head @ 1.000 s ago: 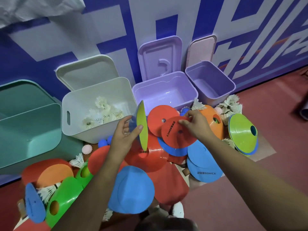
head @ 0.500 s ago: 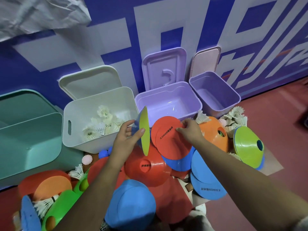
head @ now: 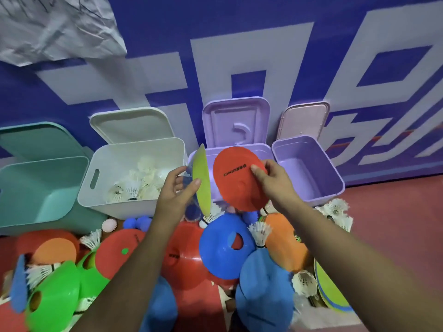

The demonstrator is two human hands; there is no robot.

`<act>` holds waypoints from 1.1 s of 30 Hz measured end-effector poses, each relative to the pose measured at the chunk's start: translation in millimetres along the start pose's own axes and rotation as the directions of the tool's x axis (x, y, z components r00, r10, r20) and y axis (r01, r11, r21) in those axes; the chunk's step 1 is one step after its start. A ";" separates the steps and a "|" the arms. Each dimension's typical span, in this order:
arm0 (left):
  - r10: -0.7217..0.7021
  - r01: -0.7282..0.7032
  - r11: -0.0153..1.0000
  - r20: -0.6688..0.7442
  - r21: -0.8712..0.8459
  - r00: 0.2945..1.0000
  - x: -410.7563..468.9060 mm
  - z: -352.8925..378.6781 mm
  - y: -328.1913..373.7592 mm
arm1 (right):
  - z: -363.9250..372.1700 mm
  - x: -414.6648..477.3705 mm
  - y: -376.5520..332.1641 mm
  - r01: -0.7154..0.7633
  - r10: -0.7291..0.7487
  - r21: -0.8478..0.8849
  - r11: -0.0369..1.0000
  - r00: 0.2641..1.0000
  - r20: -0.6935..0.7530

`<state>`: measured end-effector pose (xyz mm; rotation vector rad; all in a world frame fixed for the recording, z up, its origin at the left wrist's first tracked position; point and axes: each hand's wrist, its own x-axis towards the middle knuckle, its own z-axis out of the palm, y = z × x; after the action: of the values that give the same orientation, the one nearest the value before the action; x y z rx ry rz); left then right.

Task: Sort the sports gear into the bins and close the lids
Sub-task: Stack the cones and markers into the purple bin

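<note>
My left hand (head: pixel 177 190) grips a yellow-green disc cone (head: pixel 202 180) on edge, with a blue one behind it. My right hand (head: pixel 275 180) pinches a red disc cone (head: pixel 237 180) and holds it up over the front rim of the middle purple bin (head: pixel 263 149). That bin's lid (head: pixel 236 123) stands open against the wall. The white bin (head: pixel 124 207) to the left holds several white shuttlecocks (head: pixel 136 183). On the floor below lies a pile of disc cones: blue (head: pixel 223 245), red (head: pixel 184 257), orange (head: pixel 285 245), green (head: pixel 55 298).
A teal bin (head: pixel 36 212) stands open at far left and a second purple bin (head: pixel 330 190) with a pink lid (head: pixel 303 121) at right. Loose shuttlecocks (head: pixel 338 209) and small blue balls (head: pixel 137 222) lie among the cones. Red floor shows at right.
My right hand has lifted the red disc cone off the pile up toward the middle purple bin. My left hand with its cones has risen a little too. The camera moved closer.
</note>
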<state>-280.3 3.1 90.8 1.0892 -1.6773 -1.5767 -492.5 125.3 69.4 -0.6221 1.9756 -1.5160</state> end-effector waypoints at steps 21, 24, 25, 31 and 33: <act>-0.080 -0.189 0.568 0.283 0.801 0.956 117.2 72.5 -98.8 | 6.9 145.3 95.0 -0.085 0.149 -0.464 0.882 0.983 0.103; -0.061 -0.242 0.496 0.312 0.834 0.948 127.3 70.1 -111.5 | 9.9 148.0 96.0 -0.001 0.109 -0.651 0.759 0.986 0.126; -0.044 -0.278 0.461 0.335 0.842 0.941 130.2 69.8 -115.9 | 12.9 145.9 98.1 0.032 0.077 -0.687 0.726 0.989 0.127; -0.046 -0.395 0.372 0.441 0.840 0.896 139.9 72.4 -133.6 | 45.7 125.2 94.9 -0.009 0.109 -0.492 0.870 0.978 0.175; -0.074 -0.372 0.441 0.446 0.817 0.892 143.4 72.7 -137.1 | 58.6 123.0 92.7 -0.410 0.454 -0.212 0.887 0.859 0.237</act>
<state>-390.1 -78.9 -70.0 0.9908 -3.0101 -0.7123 -544.6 25.6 -51.0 -0.3880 1.8617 -0.9511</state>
